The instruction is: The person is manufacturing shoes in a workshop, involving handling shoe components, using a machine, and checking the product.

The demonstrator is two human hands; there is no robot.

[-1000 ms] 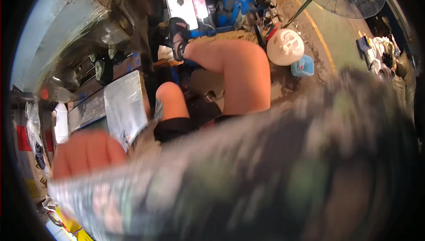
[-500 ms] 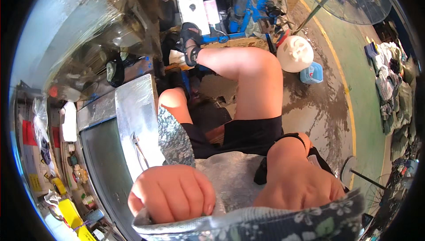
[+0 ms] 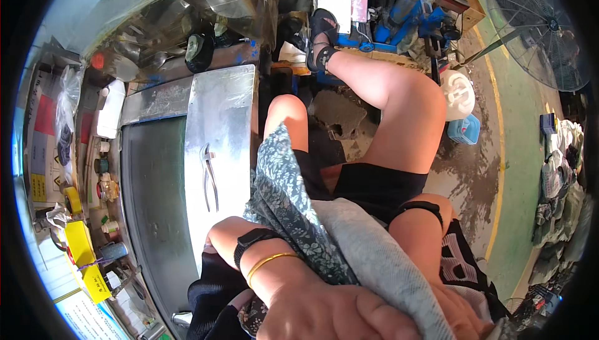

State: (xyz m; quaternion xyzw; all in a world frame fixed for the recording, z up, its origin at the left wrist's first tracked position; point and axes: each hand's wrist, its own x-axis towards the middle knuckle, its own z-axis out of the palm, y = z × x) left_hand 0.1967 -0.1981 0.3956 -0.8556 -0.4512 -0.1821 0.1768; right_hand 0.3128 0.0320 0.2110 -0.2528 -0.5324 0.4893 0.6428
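Note:
A dark floral cloth with a pale grey underside hangs from low in the picture over my lap, its pointed end beside my knee. My left hand is at the lower edge, back upward, fingers bent round the cloth's gathered part; the fingertips are hidden. My right hand is beside it on the right, partly covered by the pale side of the cloth and closed on its edge. My left wrist has a gold bangle and a dark band.
Pliers lie on a shiny metal plate at left. Shelves with a yellow box stand further left. Ahead is blue machinery with a button panel. On the right are a white jug, a blue basket, a fan and piled cloths.
Both fists were apart, holding the cloth's edge stretched across the bottom. Now my left hand has moved right, close to my right hand, and the cloth hangs folded between them. The view has shifted.

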